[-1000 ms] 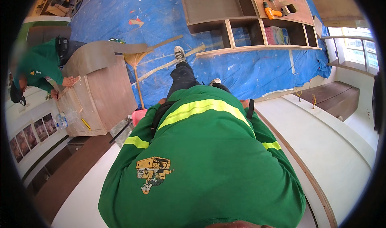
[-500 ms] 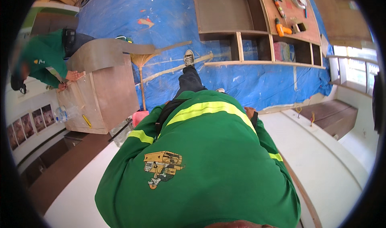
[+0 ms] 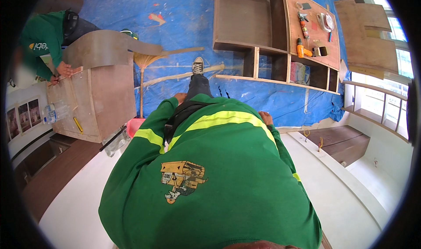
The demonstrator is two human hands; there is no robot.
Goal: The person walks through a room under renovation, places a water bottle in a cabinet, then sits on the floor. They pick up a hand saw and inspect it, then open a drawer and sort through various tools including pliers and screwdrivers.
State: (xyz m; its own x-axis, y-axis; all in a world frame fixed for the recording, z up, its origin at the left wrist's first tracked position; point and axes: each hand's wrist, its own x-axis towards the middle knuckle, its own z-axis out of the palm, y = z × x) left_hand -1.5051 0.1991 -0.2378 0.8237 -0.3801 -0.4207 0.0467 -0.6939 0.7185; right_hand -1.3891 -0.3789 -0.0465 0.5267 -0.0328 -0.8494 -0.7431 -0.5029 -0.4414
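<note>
- The cabinet frame (image 3: 256,62) lies ahead of the right hand (image 3: 265,117), clear of the fingers, on blue sheeting (image 3: 175,25); its third near-row compartment from the left holds a multicoloured bundle (image 3: 300,72).
- Farther ahead and rightward of that hand, a reddish panel (image 3: 294,27) bears an orange drill (image 3: 301,49), a sealant gun (image 3: 303,23) and a small open box (image 3: 322,51) — its dark inside shows me nothing.
- Leftward of the left hand (image 3: 180,98), a pink tub-like thing (image 3: 134,127) peeks past the sleeve; I can't see into it.
- The frame looks dark brown within, pale along its edges, with one wide bay behind the smaller ones.
- A broom (image 3: 142,73), straw-headed and wooden-handled, stands left of the left hand, apart from it.
- Both hands sit by the wearer's sides, partly hidden — whether either grips anything, I can't tell.
</note>
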